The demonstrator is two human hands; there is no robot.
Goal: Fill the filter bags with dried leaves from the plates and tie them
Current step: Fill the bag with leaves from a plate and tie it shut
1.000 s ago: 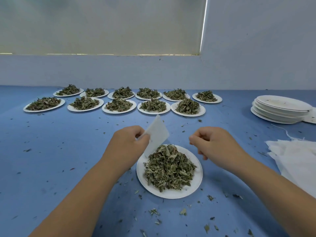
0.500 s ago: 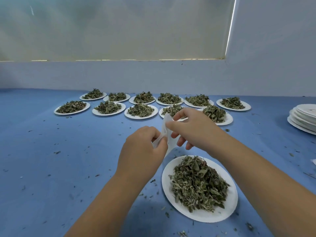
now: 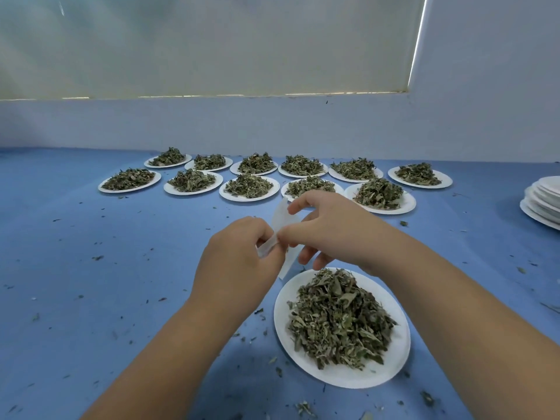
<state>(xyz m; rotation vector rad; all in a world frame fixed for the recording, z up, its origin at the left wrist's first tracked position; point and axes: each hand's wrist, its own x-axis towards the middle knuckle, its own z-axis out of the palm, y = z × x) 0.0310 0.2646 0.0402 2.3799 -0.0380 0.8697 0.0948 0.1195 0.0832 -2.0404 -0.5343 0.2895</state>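
A thin white filter bag [image 3: 280, 218] hangs between both hands above the blue table. My left hand [image 3: 239, 262] pinches its lower left edge. My right hand [image 3: 330, 230] pinches the bag from the right, thumb and forefinger on its top part. Most of the bag is hidden behind my fingers. Just below the hands sits a white paper plate [image 3: 363, 375] heaped with dried green leaves [image 3: 338, 318].
Several more plates of dried leaves [image 3: 248, 184] stand in two rows at the back of the table. A stack of bare white plates [image 3: 544, 201] sits at the right edge. Leaf crumbs lie scattered over the blue surface [image 3: 91, 268]. A wall closes the far side.
My right hand came across from the right and took hold of the bag that my left hand held alone. The view shifted left and down, so the near plate now lies lower right.
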